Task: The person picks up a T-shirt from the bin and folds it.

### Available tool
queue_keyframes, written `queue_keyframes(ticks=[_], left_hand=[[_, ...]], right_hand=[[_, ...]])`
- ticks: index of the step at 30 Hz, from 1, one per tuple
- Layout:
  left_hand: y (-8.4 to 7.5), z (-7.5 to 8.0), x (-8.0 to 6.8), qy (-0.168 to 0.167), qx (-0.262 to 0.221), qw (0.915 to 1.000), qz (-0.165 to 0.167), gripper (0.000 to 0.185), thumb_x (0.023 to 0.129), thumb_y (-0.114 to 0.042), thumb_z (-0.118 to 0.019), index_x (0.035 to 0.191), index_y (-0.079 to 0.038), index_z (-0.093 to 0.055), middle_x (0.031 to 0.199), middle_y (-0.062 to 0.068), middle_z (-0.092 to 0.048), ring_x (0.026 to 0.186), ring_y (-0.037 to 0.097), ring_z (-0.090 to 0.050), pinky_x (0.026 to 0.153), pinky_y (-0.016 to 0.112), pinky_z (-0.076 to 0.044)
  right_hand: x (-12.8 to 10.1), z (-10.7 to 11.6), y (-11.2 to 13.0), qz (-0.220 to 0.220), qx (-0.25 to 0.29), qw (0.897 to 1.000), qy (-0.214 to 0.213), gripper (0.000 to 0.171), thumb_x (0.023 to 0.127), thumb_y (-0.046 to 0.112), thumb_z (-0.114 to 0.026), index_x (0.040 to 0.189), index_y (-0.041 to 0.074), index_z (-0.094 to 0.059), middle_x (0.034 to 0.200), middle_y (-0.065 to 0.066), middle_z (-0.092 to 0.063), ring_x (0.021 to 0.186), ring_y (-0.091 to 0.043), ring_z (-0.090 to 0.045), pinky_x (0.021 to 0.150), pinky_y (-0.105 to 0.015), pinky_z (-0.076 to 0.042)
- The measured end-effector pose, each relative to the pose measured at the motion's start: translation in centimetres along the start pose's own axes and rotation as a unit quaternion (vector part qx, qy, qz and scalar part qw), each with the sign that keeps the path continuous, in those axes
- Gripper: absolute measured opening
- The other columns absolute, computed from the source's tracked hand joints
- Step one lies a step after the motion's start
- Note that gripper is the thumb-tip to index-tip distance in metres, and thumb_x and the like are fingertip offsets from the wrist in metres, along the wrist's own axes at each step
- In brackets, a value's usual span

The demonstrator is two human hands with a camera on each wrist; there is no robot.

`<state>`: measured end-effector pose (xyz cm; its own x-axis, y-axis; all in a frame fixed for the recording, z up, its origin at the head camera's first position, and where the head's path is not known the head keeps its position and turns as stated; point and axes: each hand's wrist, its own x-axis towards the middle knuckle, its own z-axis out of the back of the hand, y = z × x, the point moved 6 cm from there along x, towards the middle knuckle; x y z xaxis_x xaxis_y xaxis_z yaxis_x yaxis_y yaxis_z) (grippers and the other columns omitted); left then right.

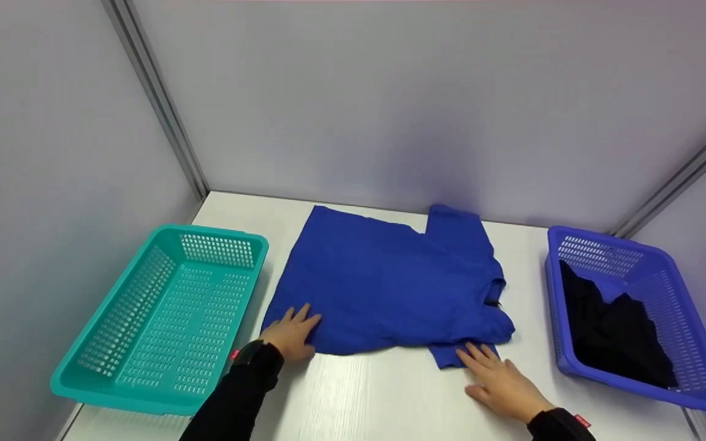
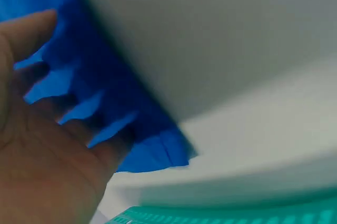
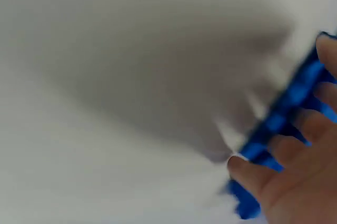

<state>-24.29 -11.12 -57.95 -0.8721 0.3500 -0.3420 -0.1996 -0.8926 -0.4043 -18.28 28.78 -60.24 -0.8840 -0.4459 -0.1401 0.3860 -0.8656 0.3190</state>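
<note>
A blue T-shirt [image 1: 383, 278] lies spread flat on the white table, its hem at the left and its collar at the right. Spread fingers of my left hand [image 1: 292, 334] touch the near corner of the hem; the left wrist view shows that hand [image 2: 47, 155] over the cloth's edge. At the near sleeve [image 1: 448, 355], the fingertips of my right hand [image 1: 503, 386] touch the fabric, fingers extended. The right wrist view has this hand [image 3: 300, 171] beside a strip of blue cloth. Around the collar the fabric is bunched, with a small dark spot showing.
A teal plastic basket [image 1: 252, 294] stands left of the shirt, with nothing seen inside. On the right, a purple-blue basket [image 1: 690, 306] holds black cloth [image 1: 616, 334]. Pale panels [image 1: 353, 104] wall the table at the back and sides.
</note>
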Motion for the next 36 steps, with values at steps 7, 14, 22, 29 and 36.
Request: queue_keyframes(ticks=[7,14,22,29,36], left_hand=[[-0.3,-0.3,-1.9,-0.023,0.086,0.996,-0.003,0.071,0.091,-0.024,-0.075,0.154,-0.011,-0.045,0.162,0.02,-0.033,0.145,0.052,-0.033,0.11,0.064,-0.037],[0.6,-0.9,-2.6,-0.067,0.148,0.9867,-0.011,0.067,0.086,-0.015,-0.075,0.148,-0.009,-0.051,0.151,0.022,-0.046,0.134,0.049,-0.046,0.1,0.065,-0.046],[1.3,-1.8,-3.4,-0.158,0.192,0.9682,-0.032,0.047,0.083,0.004,-0.074,0.127,-0.002,-0.059,0.127,0.026,-0.055,0.108,0.045,-0.057,0.066,0.057,-0.057],[0.8,-1.6,-4.3,-0.226,0.21,0.9481,-0.077,0.018,0.083,0.009,-0.07,0.098,0.001,-0.062,0.094,0.018,-0.057,0.083,0.035,-0.059,0.054,0.045,-0.055],[0.6,-0.5,-4.4,-0.285,0.181,0.9376,-0.084,0.03,0.083,0.015,-0.064,0.105,-0.002,-0.052,0.092,0.013,-0.058,0.083,0.032,-0.057,0.064,0.041,-0.054]], right_hand=[[-1.7,0.0,-0.7,0.067,-0.154,0.97,-0.178,0.028,0.082,0.004,-0.079,0.108,0.004,-0.07,0.099,-0.009,-0.06,0.095,-0.031,-0.061,0.09,-0.05,-0.051],[-2.9,1.3,-1.8,0.006,-0.008,0.992,-0.129,0.017,0.088,0.0,-0.069,0.09,0.014,-0.059,0.092,0.003,-0.059,0.084,-0.016,-0.056,0.073,-0.037,-0.049],[-4.5,4.2,-2.4,-0.055,0.143,0.951,-0.269,0.022,0.09,-0.012,-0.059,0.106,0.004,-0.059,0.086,-0.001,-0.068,0.073,-0.002,-0.057,0.063,-0.016,-0.044],[-4.9,3.9,-1.2,0.074,0.036,0.967,-0.241,0.038,0.077,-0.013,-0.076,0.103,0.012,-0.065,0.1,0.005,-0.07,0.093,-0.01,-0.068,0.075,-0.023,-0.053],[-5.8,5.7,-1.6,0.076,0.114,0.961,-0.241,0.045,0.072,-0.02,-0.064,0.091,0.02,-0.067,0.089,0.013,-0.068,0.079,0.001,-0.059,0.068,-0.016,-0.047]])
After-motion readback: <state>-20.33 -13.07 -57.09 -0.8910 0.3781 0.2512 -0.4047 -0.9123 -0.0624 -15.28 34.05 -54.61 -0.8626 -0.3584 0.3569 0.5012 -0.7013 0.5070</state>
